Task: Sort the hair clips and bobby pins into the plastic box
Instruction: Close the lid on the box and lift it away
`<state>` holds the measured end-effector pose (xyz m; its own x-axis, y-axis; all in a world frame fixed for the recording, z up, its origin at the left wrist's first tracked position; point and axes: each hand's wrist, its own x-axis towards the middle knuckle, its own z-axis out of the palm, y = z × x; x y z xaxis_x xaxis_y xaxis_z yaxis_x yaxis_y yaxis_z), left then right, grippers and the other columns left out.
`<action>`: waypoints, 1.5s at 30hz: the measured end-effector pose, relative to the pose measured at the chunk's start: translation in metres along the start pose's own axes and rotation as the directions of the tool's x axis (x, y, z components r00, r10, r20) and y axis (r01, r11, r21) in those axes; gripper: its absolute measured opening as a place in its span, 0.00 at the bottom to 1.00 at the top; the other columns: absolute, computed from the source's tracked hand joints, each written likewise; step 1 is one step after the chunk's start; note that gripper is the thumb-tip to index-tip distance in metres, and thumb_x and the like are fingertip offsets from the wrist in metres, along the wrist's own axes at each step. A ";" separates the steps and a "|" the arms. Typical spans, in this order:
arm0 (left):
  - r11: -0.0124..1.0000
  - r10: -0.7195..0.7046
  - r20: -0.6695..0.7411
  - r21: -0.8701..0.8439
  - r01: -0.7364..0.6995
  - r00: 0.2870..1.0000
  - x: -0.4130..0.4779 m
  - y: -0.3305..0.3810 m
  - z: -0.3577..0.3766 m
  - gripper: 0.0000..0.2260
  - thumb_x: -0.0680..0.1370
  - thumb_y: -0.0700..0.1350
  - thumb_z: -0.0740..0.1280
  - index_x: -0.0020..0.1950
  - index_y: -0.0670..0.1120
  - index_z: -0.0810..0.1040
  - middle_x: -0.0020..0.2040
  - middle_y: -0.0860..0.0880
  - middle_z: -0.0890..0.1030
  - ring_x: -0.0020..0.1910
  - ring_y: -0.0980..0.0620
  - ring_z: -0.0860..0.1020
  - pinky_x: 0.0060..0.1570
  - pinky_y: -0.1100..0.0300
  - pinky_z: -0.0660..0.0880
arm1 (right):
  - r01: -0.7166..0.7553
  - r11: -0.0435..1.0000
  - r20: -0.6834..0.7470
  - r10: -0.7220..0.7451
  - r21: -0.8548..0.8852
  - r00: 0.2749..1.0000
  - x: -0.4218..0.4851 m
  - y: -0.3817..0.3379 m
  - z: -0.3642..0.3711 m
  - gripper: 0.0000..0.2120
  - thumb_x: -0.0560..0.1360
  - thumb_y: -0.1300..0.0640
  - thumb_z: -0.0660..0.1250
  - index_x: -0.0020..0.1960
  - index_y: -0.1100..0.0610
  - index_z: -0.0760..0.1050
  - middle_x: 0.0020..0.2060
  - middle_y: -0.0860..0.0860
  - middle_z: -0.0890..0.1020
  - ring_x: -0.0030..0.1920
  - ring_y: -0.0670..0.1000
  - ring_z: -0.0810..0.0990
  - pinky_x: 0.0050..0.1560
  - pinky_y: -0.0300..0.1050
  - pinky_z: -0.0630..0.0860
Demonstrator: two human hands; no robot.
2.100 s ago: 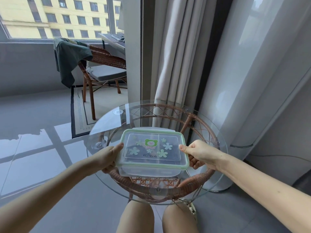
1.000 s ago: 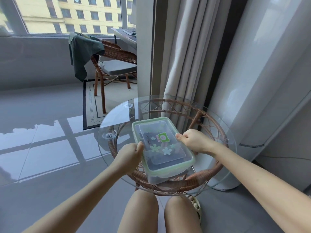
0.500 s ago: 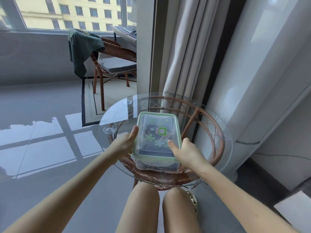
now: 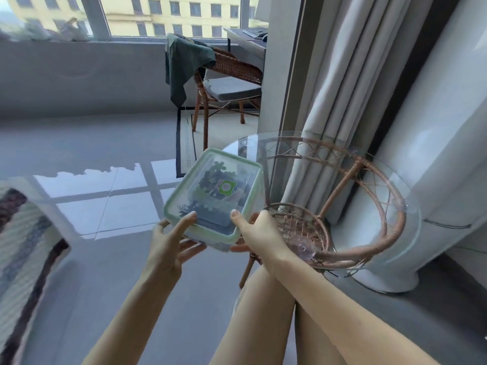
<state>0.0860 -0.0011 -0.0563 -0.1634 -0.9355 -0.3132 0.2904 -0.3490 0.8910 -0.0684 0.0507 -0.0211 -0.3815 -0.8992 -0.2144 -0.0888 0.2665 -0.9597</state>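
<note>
The clear plastic box (image 4: 184,204) with a pale green rim and a frog-and-flower sticker on its lid is lifted off the table, held in the air to the table's left. Dark items show dimly through the closed lid; I cannot tell what they are. My left hand (image 4: 168,243) holds the box's near left corner, thumb on the lid and fingers underneath. My right hand (image 4: 259,237) grips the near right corner the same way. No loose hair clips or bobby pins are visible.
A round glass-topped rattan table (image 4: 390,206) stands at right, beside grey curtains (image 4: 332,83) and a white cylindrical unit (image 4: 427,159). A rattan chair (image 4: 226,83) draped with green cloth stands behind. A striped rug (image 4: 23,248) lies at left. My knees are below.
The box has left the glass tabletop and travelled left and up in both hands, turning as it went. My view has swung left, so the table now lies at right.
</note>
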 end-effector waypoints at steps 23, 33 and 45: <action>0.985 -0.164 -0.261 0.017 0.174 0.951 0.177 -0.050 -0.089 0.27 0.70 0.44 0.73 0.65 0.40 0.68 0.54 0.36 0.75 0.40 0.39 0.79 0.32 0.48 0.81 | 0.016 0.339 -0.089 -0.292 -0.941 0.952 0.132 0.070 -0.191 0.25 0.77 0.42 0.55 0.70 0.51 0.66 0.71 0.58 0.66 0.73 0.56 0.61 0.73 0.55 0.56; 0.915 -0.375 0.054 0.181 0.360 0.926 0.251 -0.131 -0.014 0.05 0.76 0.45 0.65 0.46 0.44 0.72 0.33 0.43 0.73 0.20 0.52 0.75 0.21 0.61 0.76 | 0.021 0.367 -0.110 -0.333 -0.930 0.937 0.129 0.071 -0.188 0.29 0.76 0.41 0.54 0.71 0.56 0.64 0.72 0.55 0.66 0.73 0.53 0.61 0.74 0.52 0.55; 0.800 -0.484 0.400 0.562 0.209 0.779 0.313 -0.166 0.100 0.26 0.60 0.58 0.77 0.50 0.43 0.81 0.47 0.42 0.85 0.46 0.39 0.83 0.36 0.53 0.82 | 0.023 0.363 -0.112 -0.345 -0.932 0.932 0.129 0.069 -0.186 0.31 0.76 0.38 0.50 0.72 0.55 0.63 0.72 0.53 0.66 0.73 0.50 0.61 0.74 0.47 0.52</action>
<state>-0.1077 -0.2304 -0.2687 -0.6444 -0.5378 -0.5436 -0.3313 -0.4444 0.8323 -0.2948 0.0174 -0.0813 -0.4276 -0.8912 0.1513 -0.8980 0.3997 -0.1839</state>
